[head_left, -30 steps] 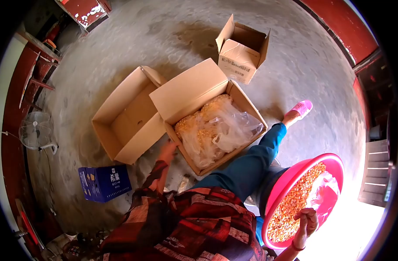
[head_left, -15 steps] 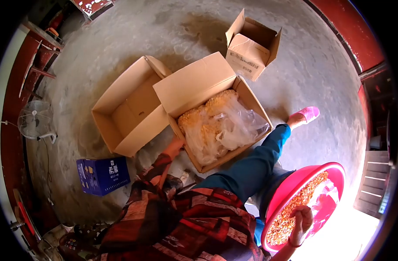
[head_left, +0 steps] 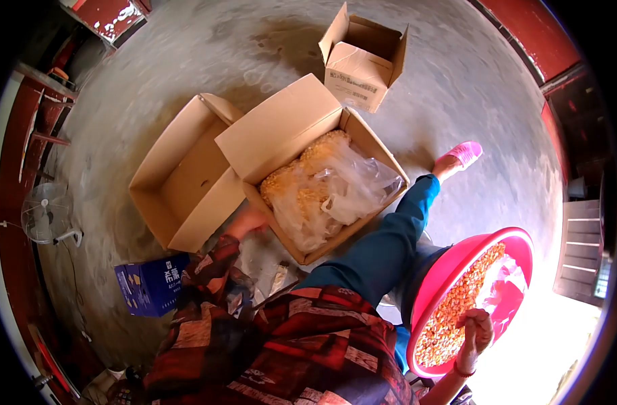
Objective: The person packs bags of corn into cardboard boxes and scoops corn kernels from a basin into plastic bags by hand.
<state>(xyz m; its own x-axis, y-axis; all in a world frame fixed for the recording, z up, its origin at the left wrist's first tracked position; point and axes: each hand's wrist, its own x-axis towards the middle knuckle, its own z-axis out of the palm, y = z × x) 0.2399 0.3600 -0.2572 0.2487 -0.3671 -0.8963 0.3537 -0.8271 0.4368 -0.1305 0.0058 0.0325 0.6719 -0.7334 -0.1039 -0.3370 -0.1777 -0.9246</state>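
My left hand [head_left: 247,221] is at the near left edge of an open cardboard box [head_left: 285,128], its fingers mostly hidden by the box side. Inside that box lie clear plastic bags [head_left: 308,192] of yellow-orange kernels. Over the near rim of a pink basin [head_left: 430,297] is my right hand [head_left: 477,334], its fingers curled together; what they hold, if anything, is too small to tell. Orange kernels [head_left: 450,324] and a pinkish plastic bag [head_left: 502,283] fill the basin.
An open cardboard box [head_left: 187,179] stands at the left and another [head_left: 362,64] farther off. A blue printed box [head_left: 148,283] is at the lower left. A fan [head_left: 46,212] stands by the left wall. My leg in blue trousers [head_left: 382,243] stretches past the middle box.
The view has shifted, moving the boxes and basin within the picture. My left hand has moved slightly left along the box side. My right hand stays over the basin with curled fingers.
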